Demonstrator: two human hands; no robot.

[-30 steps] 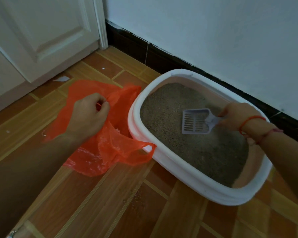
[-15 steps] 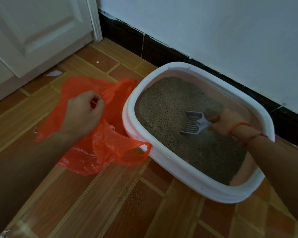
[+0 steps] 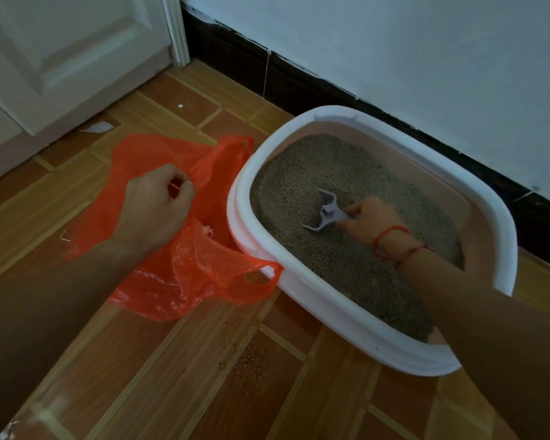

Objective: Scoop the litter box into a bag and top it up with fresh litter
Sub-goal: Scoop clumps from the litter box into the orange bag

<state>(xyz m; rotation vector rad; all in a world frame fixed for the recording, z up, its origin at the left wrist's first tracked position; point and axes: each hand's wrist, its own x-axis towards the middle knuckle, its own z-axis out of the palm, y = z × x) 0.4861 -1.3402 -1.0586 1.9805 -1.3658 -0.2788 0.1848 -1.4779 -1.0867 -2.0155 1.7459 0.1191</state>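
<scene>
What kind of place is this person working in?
Most likely a room in a home: a litter box sits on a wood-pattern tiled floor against a white wall with dark skirting, beside a white panelled door.

No readable text, label, brand, number or sign is showing anywhere: the white litter box [image 3: 299, 287], the orange bag [image 3: 188, 268] and the grey scoop [image 3: 326, 211] are all appearing plain and unmarked.
</scene>
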